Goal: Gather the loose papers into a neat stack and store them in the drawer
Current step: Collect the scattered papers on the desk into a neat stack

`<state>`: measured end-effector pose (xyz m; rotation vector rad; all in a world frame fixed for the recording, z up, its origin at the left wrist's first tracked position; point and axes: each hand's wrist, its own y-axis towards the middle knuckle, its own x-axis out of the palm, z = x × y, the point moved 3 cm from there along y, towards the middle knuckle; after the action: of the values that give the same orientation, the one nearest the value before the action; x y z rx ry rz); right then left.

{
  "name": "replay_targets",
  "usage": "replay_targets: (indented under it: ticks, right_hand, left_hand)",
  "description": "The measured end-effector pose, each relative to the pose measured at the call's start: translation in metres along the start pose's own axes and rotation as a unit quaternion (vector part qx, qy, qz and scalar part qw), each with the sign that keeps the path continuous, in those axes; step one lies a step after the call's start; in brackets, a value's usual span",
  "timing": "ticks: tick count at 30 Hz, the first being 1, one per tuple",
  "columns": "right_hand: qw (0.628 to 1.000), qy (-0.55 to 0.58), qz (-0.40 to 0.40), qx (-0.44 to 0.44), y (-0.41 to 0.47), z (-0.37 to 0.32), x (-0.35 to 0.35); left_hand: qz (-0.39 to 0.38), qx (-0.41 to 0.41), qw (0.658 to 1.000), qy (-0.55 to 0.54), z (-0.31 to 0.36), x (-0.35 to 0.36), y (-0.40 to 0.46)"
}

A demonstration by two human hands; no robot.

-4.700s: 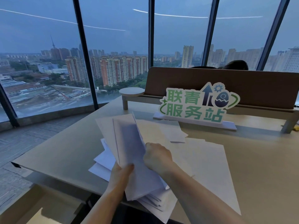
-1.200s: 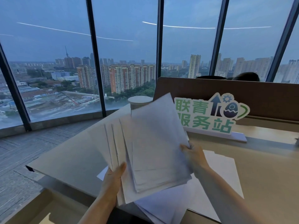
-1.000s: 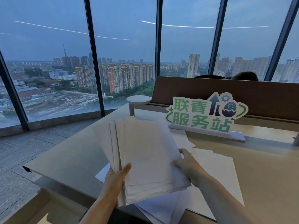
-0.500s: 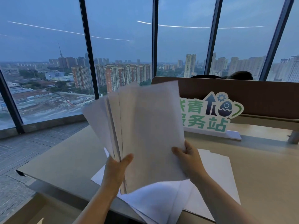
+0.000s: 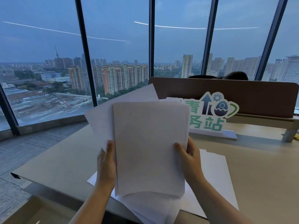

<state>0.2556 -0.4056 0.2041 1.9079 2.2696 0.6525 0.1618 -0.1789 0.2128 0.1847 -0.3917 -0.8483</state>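
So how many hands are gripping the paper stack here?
2. The left hand grips the left edge of the paper stack, and the right hand grips its right edge. Most of the fingers are hidden behind the sheets.

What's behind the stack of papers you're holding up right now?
Behind the held stack, one skewed sheet juts out upper left. The green sign shows only its right part; its left is covered. More loose sheets lie on the desk below.
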Motion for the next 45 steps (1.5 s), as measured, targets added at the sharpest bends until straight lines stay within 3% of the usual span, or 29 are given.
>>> replay_targets:
  ticks: [4,9,16,24,33,37,41,43,45]
  right_hand:
    - [1.0,0.012,-0.004,-0.01,-0.002,-0.001,-0.002]
    - [0.999,0.02,-0.022,-0.015,-0.001,-0.006,-0.003]
    - [0.999,0.028,-0.023,0.009,0.002,-0.008,0.003]
    - [1.0,0.024,-0.013,0.01,-0.001,-0.012,0.004]
    - [0.999,0.032,-0.025,0.019,-0.001,-0.017,0.006]
    - [0.999,0.035,-0.027,0.006,-0.002,-0.02,0.004]
    - [0.998,0.042,-0.04,0.029,-0.004,-0.016,0.004]
    - [0.997,0.043,-0.047,0.038,-0.006,-0.014,0.005]
    - [0.997,0.043,-0.045,0.04,-0.008,-0.012,0.004]
  left_hand:
    - [0.027,0.004,0.998,-0.049,0.008,-0.001,0.011]
    - [-0.079,-0.077,0.984,-0.139,0.024,-0.01,0.023]
    - [-0.207,-0.06,0.976,0.011,0.038,-0.02,0.032]
    - [-0.024,0.029,0.999,0.011,0.038,-0.023,0.033]
    - [-0.129,0.067,0.983,0.111,0.062,-0.019,0.044]
    - [-0.149,0.045,0.975,0.158,0.067,-0.008,0.041]
    - [-0.138,0.015,0.988,0.073,0.049,-0.016,0.033]
    - [-0.162,-0.029,0.986,-0.03,0.032,-0.021,0.024]
    - [-0.189,-0.063,0.979,-0.045,0.016,-0.021,0.014]
